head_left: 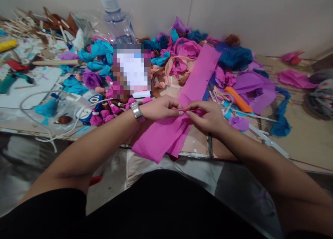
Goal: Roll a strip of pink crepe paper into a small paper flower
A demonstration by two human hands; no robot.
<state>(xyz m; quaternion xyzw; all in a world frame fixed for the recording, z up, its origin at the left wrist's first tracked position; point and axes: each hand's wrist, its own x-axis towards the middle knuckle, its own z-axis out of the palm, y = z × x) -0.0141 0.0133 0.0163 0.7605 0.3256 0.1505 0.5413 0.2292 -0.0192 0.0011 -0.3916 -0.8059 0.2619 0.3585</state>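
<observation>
Both hands meet in the middle of the head view over strips of pink crepe paper. My left hand (pixel 161 108), with a silver watch (pixel 137 112) on its wrist, pinches a gathered edge of pink crepe paper between thumb and finger. Close beside it, my right hand (pixel 208 116) pinches the same gathered fold, fingertips almost touching. A broad pink crepe paper strip (pixel 199 74) slants up and away behind the hands. Another pink length (pixel 158 138) hangs toward the table's front edge. What lies inside the fold is hidden by the fingers.
Crumpled paper flowers in blue (pixel 235 58), purple (pixel 91 78) and pink crowd the table. A clear bottle (pixel 118 23) stands at the back. To the right lies an orange cutter (pixel 238 99); to the left, a white cable (pixel 33 93), a wooden stick (pixel 57 62) and green-handled pliers (pixel 15 80).
</observation>
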